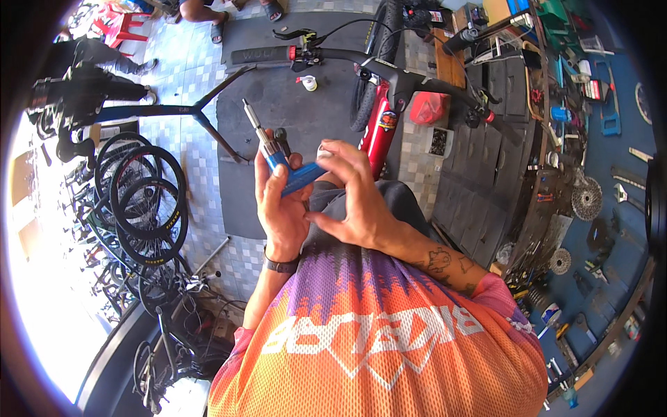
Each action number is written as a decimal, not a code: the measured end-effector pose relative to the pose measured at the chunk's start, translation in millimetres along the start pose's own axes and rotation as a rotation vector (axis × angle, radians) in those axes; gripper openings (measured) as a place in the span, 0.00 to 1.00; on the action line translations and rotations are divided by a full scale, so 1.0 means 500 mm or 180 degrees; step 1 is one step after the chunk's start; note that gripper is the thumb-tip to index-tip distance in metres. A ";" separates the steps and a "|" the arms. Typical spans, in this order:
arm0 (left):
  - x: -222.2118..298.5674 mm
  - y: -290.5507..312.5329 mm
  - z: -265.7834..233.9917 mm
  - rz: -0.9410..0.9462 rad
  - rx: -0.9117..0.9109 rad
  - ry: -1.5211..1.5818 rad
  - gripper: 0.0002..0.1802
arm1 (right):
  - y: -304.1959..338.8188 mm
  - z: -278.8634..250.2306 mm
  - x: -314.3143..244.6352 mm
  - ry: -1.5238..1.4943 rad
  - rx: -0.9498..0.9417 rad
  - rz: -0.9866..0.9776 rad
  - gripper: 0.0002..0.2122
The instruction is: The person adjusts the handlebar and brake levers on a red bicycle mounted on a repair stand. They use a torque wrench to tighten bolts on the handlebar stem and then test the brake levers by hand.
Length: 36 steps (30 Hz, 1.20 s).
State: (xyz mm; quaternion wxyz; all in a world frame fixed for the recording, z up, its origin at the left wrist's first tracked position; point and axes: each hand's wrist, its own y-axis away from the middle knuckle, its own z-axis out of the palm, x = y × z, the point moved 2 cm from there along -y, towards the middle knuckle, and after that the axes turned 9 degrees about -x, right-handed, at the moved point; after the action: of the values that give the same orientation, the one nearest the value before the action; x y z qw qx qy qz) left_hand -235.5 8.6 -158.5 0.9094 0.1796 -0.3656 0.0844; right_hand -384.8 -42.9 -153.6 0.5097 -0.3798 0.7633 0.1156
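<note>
Blue and silver, an L-shaped hand tool (300, 178) sits near the centre of the head view, raised above the lap; its exact kind is hard to tell. As for progress, the tool is already in hand, but its silver tip (245, 105) points to the upper left of the frame and touches nothing, so it appears held rather than in use. Well apart from it, the red bicycle (381, 128) at upper centre has its handlebar (340, 54) fitted with grips and brake levers; how much remains cannot be judged. The left hand (281, 219) is turned palm up, fingers and thumb wrapped around the tool's body, a dark wristband (281, 265) below. The right hand (358, 194) arches over the handle's far end, forearm slanting to the lower right, thumb and fingers spread in a loose C; whether its fingertips touch the handle cannot be told
</note>
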 end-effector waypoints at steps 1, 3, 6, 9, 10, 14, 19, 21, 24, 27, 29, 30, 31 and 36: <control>0.005 -0.008 -0.003 0.0146 -0.0113 0.0143 0.34 | 0.005 0.004 0.008 -0.0392 -0.0177 0.0243 0.43; 0.004 -0.014 -0.008 0.0322 0.0084 0.0101 0.33 | 0.015 0.019 0.025 -0.1206 -0.0686 0.0847 0.43; -0.006 -0.022 -0.013 0.0396 0.0302 0.0090 0.31 | 0.014 0.043 0.033 -0.1831 -0.0787 0.1114 0.44; -0.009 -0.021 -0.014 -0.0069 -0.0296 0.0631 0.30 | 0.011 0.047 0.022 -0.1222 -0.0707 0.1003 0.38; -0.011 -0.021 -0.017 -0.0164 -0.0182 0.0673 0.29 | 0.008 0.044 0.016 -0.0836 -0.0649 0.0818 0.35; -0.013 -0.015 -0.027 -0.0327 -0.0035 0.0667 0.30 | 0.005 0.035 0.003 -0.1003 -0.0636 0.0936 0.26; -0.030 -0.015 -0.031 -0.0177 -0.0073 0.0320 0.30 | -0.012 0.058 0.025 -0.1359 -0.0843 0.1703 0.18; -0.031 -0.019 -0.037 -0.0140 -0.0198 0.0311 0.30 | -0.011 0.064 0.036 -0.1549 -0.0793 0.1761 0.14; -0.033 -0.022 -0.048 -0.0075 -0.0271 0.0391 0.31 | 0.000 0.066 0.057 -0.1054 -0.0805 0.1663 0.10; -0.037 -0.024 -0.064 0.0025 -0.0356 0.0255 0.30 | 0.016 0.053 0.091 -0.1047 -0.0743 0.1694 0.08; -0.042 -0.023 -0.083 0.0105 -0.0200 -0.0070 0.29 | 0.016 0.025 0.111 -0.0373 -0.0761 0.1264 0.05; -0.043 -0.023 -0.094 0.0158 -0.0145 -0.0237 0.28 | 0.020 0.007 0.118 -0.0519 -0.0642 0.1463 0.05; -0.044 -0.022 -0.106 0.0103 -0.0076 -0.0166 0.26 | 0.024 -0.013 0.122 -0.0701 -0.0561 0.1834 0.05; -0.032 -0.023 -0.164 -0.0063 0.0054 -0.0070 0.18 | 0.032 -0.130 0.055 -0.0277 -0.0556 0.1037 0.10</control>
State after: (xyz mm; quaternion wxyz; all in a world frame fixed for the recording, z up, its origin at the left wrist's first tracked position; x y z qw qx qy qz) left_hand -191.8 29.6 -227.2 0.9045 0.1919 -0.3731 0.0764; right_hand -446.0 -81.6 -151.4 0.4818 -0.2886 0.7790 0.2787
